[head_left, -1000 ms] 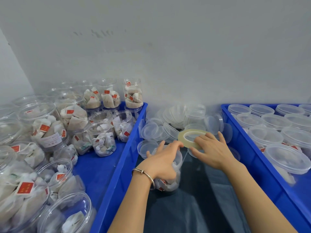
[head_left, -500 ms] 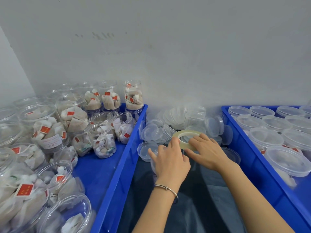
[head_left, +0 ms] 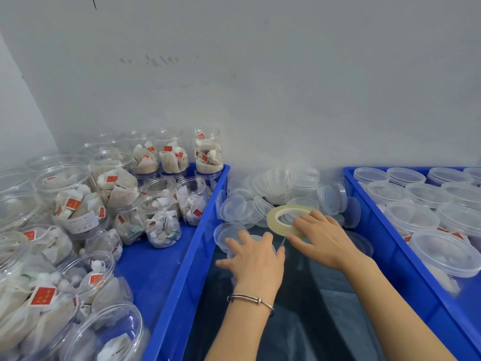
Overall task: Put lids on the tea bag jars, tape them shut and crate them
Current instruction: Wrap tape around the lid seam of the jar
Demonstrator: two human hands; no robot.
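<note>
1. Two hands work between two blue crates; the left hand lies over one clear jar, fingers spread around its lid.
2. The right hand pinches one tape roll, just beyond the jar.
3. The left crate holds many unlidded tea bag jars; the right crate holds lidded ones; too many to count.
</note>
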